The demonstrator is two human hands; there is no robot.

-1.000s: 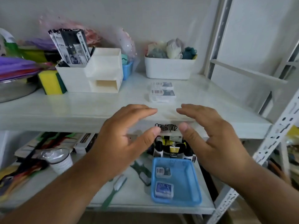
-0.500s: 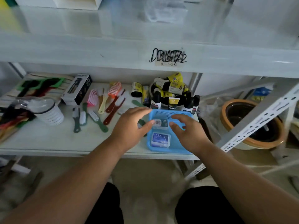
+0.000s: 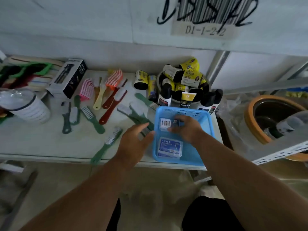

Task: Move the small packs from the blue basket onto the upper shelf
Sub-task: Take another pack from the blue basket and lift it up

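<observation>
The blue basket (image 3: 204, 130) sits at the front of the lower shelf and holds two small white-and-blue packs. My right hand (image 3: 187, 130) reaches into it, with thumb and fingers pinched on the far pack (image 3: 165, 123), which still lies on the basket floor. Closer to me, the near pack (image 3: 169, 147) lies flat and untouched. My left hand (image 3: 133, 142) rests at the basket's left rim with spread fingers and holds nothing. Only the front edge of the upper shelf (image 3: 83, 22) shows, across the top, so its surface is out of view.
Several brushes (image 3: 106, 90) lie on the lower shelf left of the basket. Bottles and yellow-black rolls (image 3: 183, 84) crowd behind it. A black-and-white box (image 3: 68, 79) and a lidded tub (image 3: 25, 107) stand at the left. A brown pot (image 3: 273, 117) sits right of the shelf post.
Both hands dropped from the upper shelf's edge to the basket. The view tilted down and moved closer. My right hand closed on the far pack.
</observation>
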